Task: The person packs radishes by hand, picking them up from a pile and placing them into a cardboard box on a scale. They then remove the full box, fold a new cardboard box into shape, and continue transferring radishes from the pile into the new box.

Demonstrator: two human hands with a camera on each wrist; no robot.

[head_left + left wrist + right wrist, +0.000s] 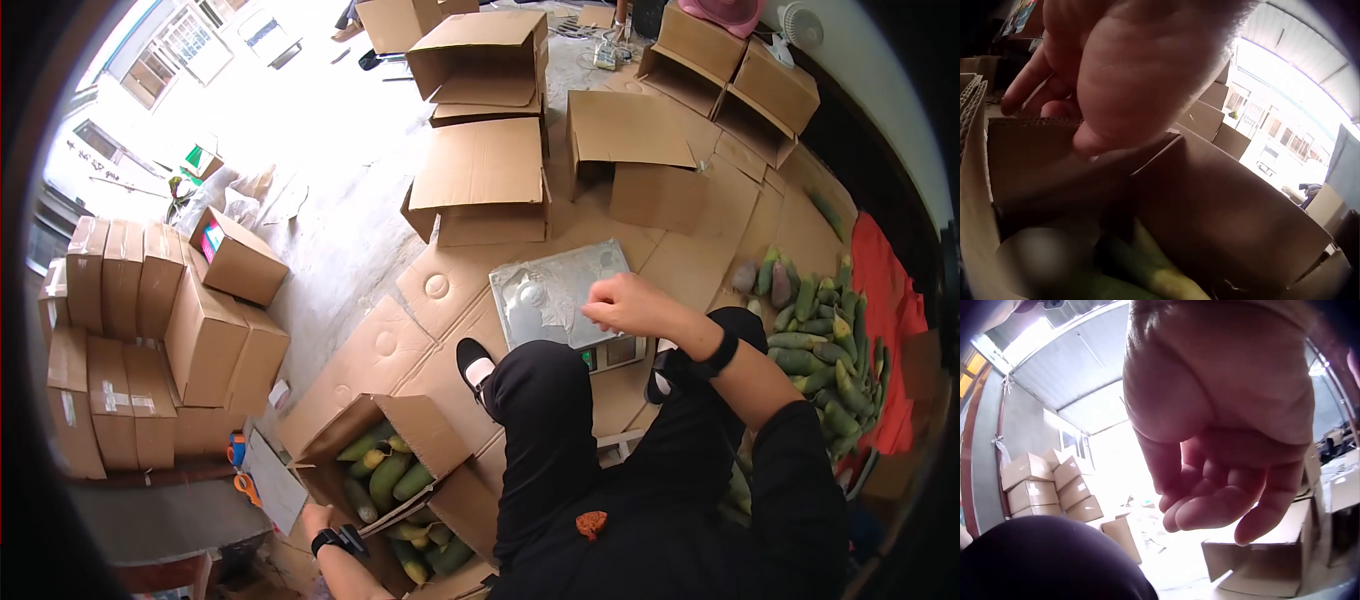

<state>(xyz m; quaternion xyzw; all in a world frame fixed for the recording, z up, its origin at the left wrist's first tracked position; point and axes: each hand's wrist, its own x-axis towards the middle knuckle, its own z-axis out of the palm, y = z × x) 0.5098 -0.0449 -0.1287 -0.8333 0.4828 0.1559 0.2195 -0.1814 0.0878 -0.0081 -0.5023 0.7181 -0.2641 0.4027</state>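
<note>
My left hand [318, 520] [1135, 69] grips the top edge of an open cardboard box [430, 432] [1222, 206], the thumb on the inner side and the fingers over the edge. Large green cucumber-like vegetables [388, 482] [1163, 275] lie in that box. A second open box [470, 505] with more of them adjoins it. My right hand [635, 305] [1222, 419] hangs over the right part of a metal-topped scale [540, 300], its fingers loosely curled with nothing in them. A green display shows on the scale's front edge.
More vegetables [840, 350] are piled at the right beside a red cloth [885, 330]. Boxes [475, 180] stand beyond the scale; stacked boxes [205, 320] fill the left. Orange-handled scissors [246, 488] lie left of the filled box. My legs flank the scale's near side.
</note>
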